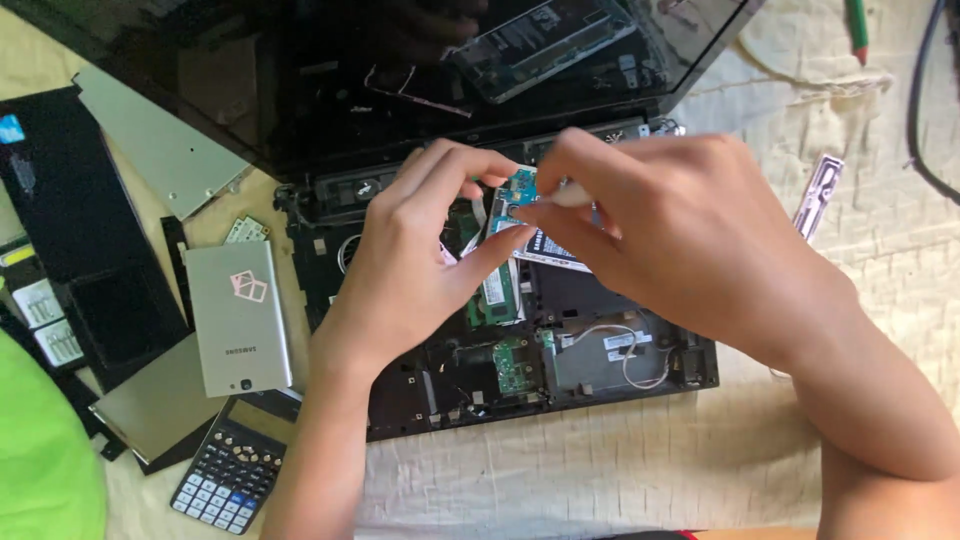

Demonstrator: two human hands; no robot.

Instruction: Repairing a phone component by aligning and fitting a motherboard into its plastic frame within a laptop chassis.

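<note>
Over the opened laptop base [600,370], both hands pinch one small blue circuit board [520,187]: left hand [420,255] from its left, right hand [660,220] from above. Beside the base lie one silver phone [238,318] and one calculator [232,470].

Warm, soft daylight falls evenly across the scene, brightest on the pale cloth [640,470] at lower centre and right, with only faint shadows beneath the two hands. The dark glossy screen [400,70] along the top of the frame mirrors the parts below it in a dim reflection. The left hand [420,260] and right hand [670,230] show slight softness at the fingertips; the green shape [45,450] at lower left is out of focus.
</note>
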